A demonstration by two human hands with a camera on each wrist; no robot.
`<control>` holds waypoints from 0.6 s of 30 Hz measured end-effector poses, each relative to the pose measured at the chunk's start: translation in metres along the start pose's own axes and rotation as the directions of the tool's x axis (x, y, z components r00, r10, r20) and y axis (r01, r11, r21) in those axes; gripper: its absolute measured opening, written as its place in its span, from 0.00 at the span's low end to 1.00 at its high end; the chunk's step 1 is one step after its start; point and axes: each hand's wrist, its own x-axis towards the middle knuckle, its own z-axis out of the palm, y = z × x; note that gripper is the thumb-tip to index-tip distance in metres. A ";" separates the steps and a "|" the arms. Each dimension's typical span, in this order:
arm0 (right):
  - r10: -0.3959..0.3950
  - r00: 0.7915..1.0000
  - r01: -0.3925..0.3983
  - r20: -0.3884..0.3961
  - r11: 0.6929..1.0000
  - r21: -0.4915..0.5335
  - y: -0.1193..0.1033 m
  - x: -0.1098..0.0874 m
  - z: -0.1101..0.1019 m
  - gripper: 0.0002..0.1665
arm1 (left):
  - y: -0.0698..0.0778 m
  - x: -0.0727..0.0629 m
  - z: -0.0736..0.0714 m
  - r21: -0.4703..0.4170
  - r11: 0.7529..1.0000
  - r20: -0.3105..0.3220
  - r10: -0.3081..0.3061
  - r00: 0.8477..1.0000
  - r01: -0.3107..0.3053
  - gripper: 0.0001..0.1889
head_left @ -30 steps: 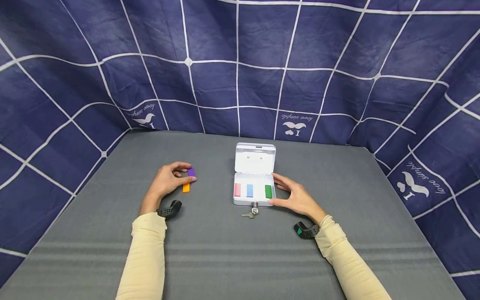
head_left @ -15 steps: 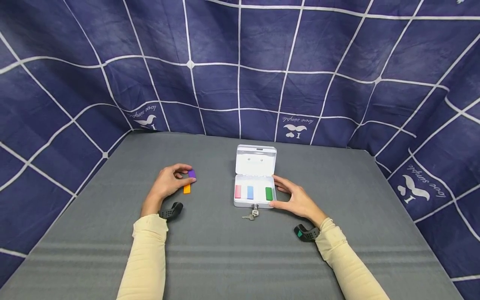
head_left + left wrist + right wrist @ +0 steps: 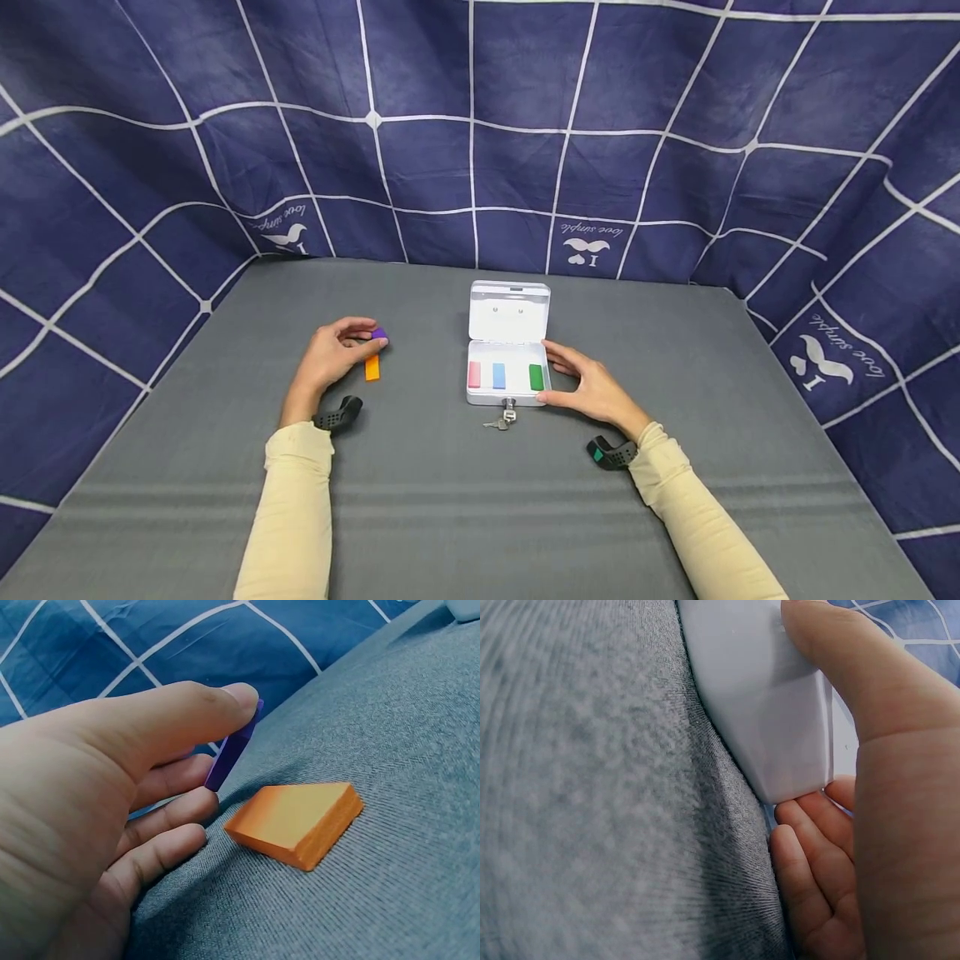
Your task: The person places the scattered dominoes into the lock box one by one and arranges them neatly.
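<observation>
My left hand point(image 3: 333, 354) pinches a purple block point(image 3: 234, 750) between thumb and fingers. The block stands tilted on edge, partly hidden by the thumb. Just in front of it, an orange block point(image 3: 296, 825) lies flat on the grey cloth. At the centre, a white cash box point(image 3: 472, 397) has its lid point(image 3: 510, 312) raised. Inside lie a pink block point(image 3: 475, 374), a blue block point(image 3: 498, 376) and a green block point(image 3: 536, 377). My right hand point(image 3: 588, 385) grips the box's right side, thumb at the front corner and fingers toward the back.
Keys point(image 3: 497, 425) hang from the lock point(image 3: 509, 404) at the front of the box and touch the table. The grey cloth-covered table point(image 3: 450, 508) is bordered by a blue curtain point(image 3: 420, 158) with white lines at the back and sides.
The purple block, earlier lying flatter beside the orange one, is now tipped up in my left hand. My right hand keeps its grip on the box. The head view has shifted slightly.
</observation>
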 end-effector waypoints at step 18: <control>0.021 1.000 -0.021 0.009 1.000 -0.009 -0.008 0.002 -0.002 0.53 | 0.001 0.005 -0.001 -0.049 0.999 0.013 0.001 1.000 -0.001 0.29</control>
